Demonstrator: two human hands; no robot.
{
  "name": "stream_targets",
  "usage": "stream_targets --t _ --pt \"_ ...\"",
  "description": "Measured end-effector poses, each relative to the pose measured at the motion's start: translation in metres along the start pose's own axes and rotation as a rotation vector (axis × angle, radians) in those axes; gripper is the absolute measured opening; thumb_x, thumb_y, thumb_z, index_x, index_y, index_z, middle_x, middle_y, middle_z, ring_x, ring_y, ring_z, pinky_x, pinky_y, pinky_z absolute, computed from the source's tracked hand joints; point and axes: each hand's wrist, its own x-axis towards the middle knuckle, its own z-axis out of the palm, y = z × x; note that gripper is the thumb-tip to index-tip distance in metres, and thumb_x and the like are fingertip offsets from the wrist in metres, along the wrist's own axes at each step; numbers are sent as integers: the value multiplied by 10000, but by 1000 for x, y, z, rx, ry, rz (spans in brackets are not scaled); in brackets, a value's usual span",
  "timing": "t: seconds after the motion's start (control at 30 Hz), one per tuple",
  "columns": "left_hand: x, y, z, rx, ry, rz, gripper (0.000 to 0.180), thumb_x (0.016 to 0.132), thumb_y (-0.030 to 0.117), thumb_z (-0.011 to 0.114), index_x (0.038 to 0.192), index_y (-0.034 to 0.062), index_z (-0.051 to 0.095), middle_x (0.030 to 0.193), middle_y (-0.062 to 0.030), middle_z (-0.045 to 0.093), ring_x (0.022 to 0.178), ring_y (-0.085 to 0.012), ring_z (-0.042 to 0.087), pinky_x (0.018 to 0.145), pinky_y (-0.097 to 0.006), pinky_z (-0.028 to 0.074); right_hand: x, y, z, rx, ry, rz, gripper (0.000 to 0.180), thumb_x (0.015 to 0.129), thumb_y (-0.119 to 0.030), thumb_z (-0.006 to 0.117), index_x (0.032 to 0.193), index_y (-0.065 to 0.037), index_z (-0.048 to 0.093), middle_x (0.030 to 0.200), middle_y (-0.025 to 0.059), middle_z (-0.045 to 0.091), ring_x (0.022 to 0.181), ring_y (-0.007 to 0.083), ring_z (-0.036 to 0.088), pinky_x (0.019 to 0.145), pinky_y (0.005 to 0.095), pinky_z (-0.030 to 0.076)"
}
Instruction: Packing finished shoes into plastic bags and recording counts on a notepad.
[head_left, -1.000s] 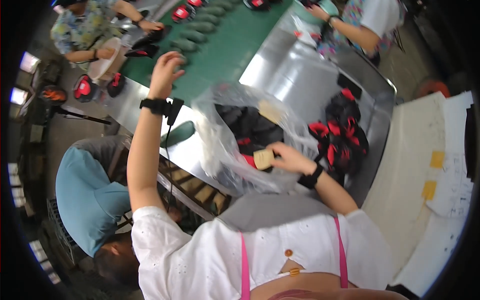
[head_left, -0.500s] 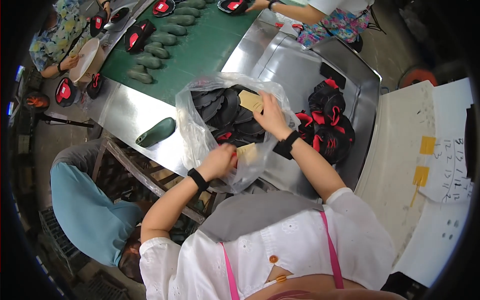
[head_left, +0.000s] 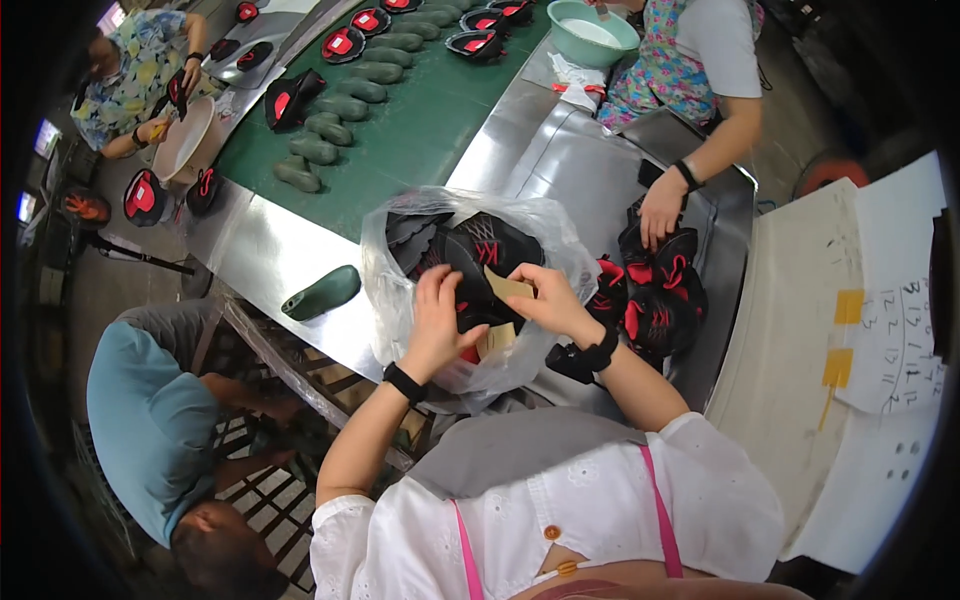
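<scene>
A clear plastic bag (head_left: 577,235) stands wide-mouthed in front of me, filled with black shoe uppers (head_left: 492,243) that have red details. My right hand (head_left: 552,303) pinches a tan card (head_left: 510,288) over the bag's mouth. Opposite it, my left hand (head_left: 437,322) has its fingers stretched and thumb apart, against the black uppers. Close to that thumb lies a second tan card (head_left: 496,343) at the bag's near side. The uppers' lower parts are hidden inside the bag.
Right of the bag, a co-worker's hand (head_left: 662,207) reaches onto piled black-and-red uppers (head_left: 655,300) in a metal tray. A green shoe last (head_left: 322,292) lies left. Beyond, a green belt (head_left: 440,130) carries several lasts and uppers. Another person (head_left: 150,420) bends at lower left.
My right hand has drawn nearer with the tan card. My left hand's fingers have spread. A black upper now shows on top in the bag. The co-worker's hand has come over the right-hand pile.
</scene>
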Motion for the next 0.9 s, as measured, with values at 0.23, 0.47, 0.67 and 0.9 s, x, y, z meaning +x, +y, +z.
stream_targets --t 0.23,0.47,0.67,0.9 --pt "37 29 -21 -43 237 101 758 556 68 703 1240 29 378 1324 -169 364 1274 -351 292 991 -450 257 -9 -37 -12 660 -84 -159 150 821 -99 609 942 -29 557 834 -27 541 765 59 513 693 207 415" --pt "32 33 -56 -381 -128 164 672 697 87 636 1290 -2 332 1293 -217 385 1199 -374 390 968 -402 356 -15 -57 -36 682 187 -31 174 889 -119 515 1038 -32 497 868 134 635 633 231 647 436 238 465" --pt "28 57 -65 -442 -292 231 711 686 143 681 1281 1 321 1266 -226 398 1163 -383 423 947 -382 378 -53 -80 5 679 54 -28 185 880 -132 532 1009 -4 496 821 92 613 625 174 638 450 229 474" --pt "42 63 -23 -598 -410 317 345 745 -77 514 1088 -31 503 1056 -145 562 948 -243 561 849 -304 423 -108 -84 5 465 285 -176 217 856 -108 539 1038 6 506 794 77 603 607 136 619 549 253 507"
